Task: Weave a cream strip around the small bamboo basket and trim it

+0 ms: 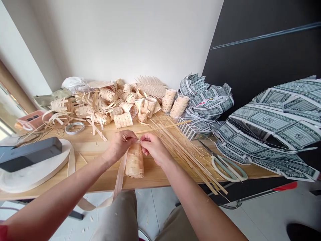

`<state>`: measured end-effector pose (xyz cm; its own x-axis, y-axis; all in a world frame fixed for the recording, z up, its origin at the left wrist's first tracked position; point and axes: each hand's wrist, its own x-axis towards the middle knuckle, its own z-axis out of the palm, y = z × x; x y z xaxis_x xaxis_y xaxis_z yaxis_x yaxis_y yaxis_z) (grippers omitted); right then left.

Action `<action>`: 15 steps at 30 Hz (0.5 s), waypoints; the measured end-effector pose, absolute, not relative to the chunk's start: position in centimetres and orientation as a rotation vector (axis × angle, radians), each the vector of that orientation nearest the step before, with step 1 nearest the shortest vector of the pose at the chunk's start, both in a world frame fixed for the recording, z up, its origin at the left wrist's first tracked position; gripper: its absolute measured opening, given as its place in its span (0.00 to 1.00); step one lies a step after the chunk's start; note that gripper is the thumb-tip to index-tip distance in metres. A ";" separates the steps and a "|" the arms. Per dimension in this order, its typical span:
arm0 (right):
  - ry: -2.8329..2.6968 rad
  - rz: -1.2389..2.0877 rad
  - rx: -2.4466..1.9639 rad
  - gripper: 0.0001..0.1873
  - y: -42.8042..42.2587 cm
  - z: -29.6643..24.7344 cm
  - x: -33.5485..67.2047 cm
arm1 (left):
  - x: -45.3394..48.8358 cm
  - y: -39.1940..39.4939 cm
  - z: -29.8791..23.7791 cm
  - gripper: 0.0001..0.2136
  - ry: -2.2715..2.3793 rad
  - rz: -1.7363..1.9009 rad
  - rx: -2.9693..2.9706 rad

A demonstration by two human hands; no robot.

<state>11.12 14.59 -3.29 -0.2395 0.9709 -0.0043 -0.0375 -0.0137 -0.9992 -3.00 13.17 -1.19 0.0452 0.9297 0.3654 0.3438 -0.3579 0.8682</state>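
A woven wood-strip cylinder [135,164] lies on the wooden table in front of me, its near end close to the front edge. Both hands meet at its far end. My left hand [122,142] is closed in a pinch, and my right hand [152,144] pinches from the other side. A thin pale strip [137,140] shows between the fingertips; its ends are hidden by the fingers. A wider pale wood band [121,172] runs down from beside my left hand, hangs over the table edge and loops back toward a large flat roll [64,157] at left.
Behind lie several woven cylinders [123,120], a tape roll [74,128] and a woven mat [151,87]. Thin strips [185,150] and scissors [228,167] are at right, beside large structures of playing cards [271,124]. A dark grey box [32,154] rests on the roll.
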 end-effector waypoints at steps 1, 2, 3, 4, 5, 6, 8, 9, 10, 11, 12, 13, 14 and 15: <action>-1.343 1.415 -1.057 0.07 14.6 -3.3 11.1 | -2.9 13.0 -1.2 0.04 1.280 1.312 1.729; -1.334 1.421 -1.050 0.08 14.7 -3.2 11.0 | -2.9 13.0 -1.3 0.04 1.275 1.307 1.700; -1.324 1.428 -1.040 0.09 14.7 -3.2 10.9 | -2.8 12.9 -1.5 0.04 1.270 1.301 1.669; -1.314 1.438 -1.026 0.08 14.6 -3.1 10.9 | -2.7 13.0 -1.7 0.05 1.267 1.296 1.643; -1.303 1.450 -1.008 0.07 14.6 -3.1 10.8 | -2.7 13.0 -2.0 0.05 1.264 1.292 1.624; -1.291 1.465 -0.987 0.07 14.5 -3.1 10.8 | -2.7 13.1 -2.3 0.06 1.258 1.291 1.604; -1.261 1.501 -0.943 0.07 14.4 -3.1 10.9 | -2.8 13.3 -2.7 0.07 1.248 1.296 1.568; -1.241 1.519 -0.924 0.09 14.3 -3.2 11.0 | -2.8 13.3 -2.9 0.07 1.245 1.299 1.553; -1.216 1.532 -0.908 0.11 14.3 -3.3 11.0 | -2.9 13.4 -3.1 0.07 1.243 1.303 1.539; -1.183 1.536 -0.895 0.13 14.3 -3.4 11.1 | -2.9 13.3 -3.2 0.07 1.242 1.308 1.526; -1.144 1.532 -0.884 0.14 14.3 -3.6 11.2 | -2.9 13.3 -3.2 0.07 1.241 1.313 1.514; -1.099 1.521 -0.876 0.16 14.3 -3.7 11.2 | -2.9 13.3 -3.3 0.07 1.240 1.320 1.504; -1.052 1.506 -0.870 0.18 14.4 -3.9 11.3 | -2.9 13.2 -3.3 0.07 1.237 1.329 1.494; -1.009 1.492 -0.863 0.20 14.4 -4.0 11.3 | -2.8 13.2 -3.3 0.07 1.231 1.341 1.482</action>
<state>11.34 14.41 -3.98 -0.1496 0.9887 0.0037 -0.3716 -0.0527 -0.9269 -2.83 13.16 -3.33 -0.0230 0.9706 0.2394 0.1553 -0.2331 0.9600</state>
